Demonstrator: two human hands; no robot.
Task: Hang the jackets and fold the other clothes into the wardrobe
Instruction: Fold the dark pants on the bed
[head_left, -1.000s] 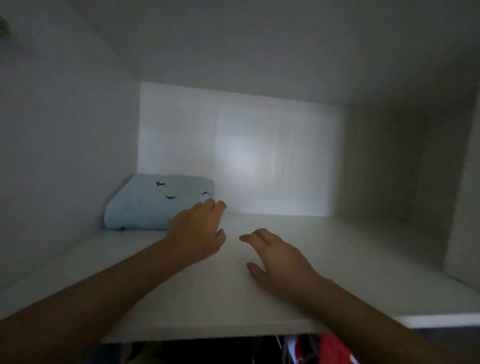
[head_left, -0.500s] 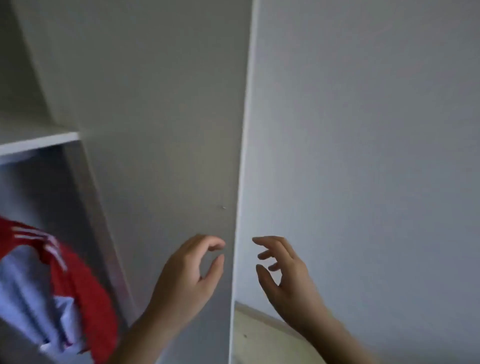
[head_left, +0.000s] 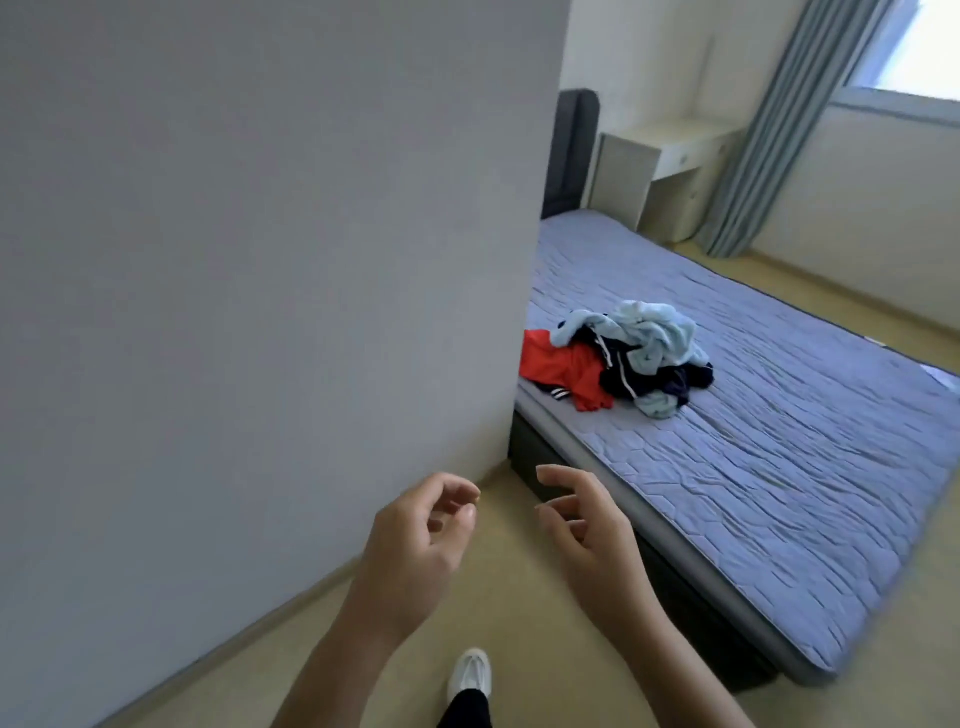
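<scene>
A pile of clothes (head_left: 631, 361) lies on the bed (head_left: 779, 441), near its left edge. In the pile I see a red garment (head_left: 563, 371), dark navy pieces with white stripes and light blue fabric on top. My left hand (head_left: 415, 545) and my right hand (head_left: 592, 535) hang in front of me over the floor, well short of the pile. Both hold nothing, with fingers loosely curled. The wardrobe's inside is out of view.
A large white panel (head_left: 260, 286) fills the left half of the view and hides part of the red garment. A bedside desk (head_left: 670, 166) and a grey curtain (head_left: 763, 135) stand at the back. My white shoe (head_left: 470, 673) is on the beige floor.
My view has swung right from the wardrobe shelf with the folded light blue garment, past the wardrobe's side, to the bed. Both hands came off the shelf and hang free.
</scene>
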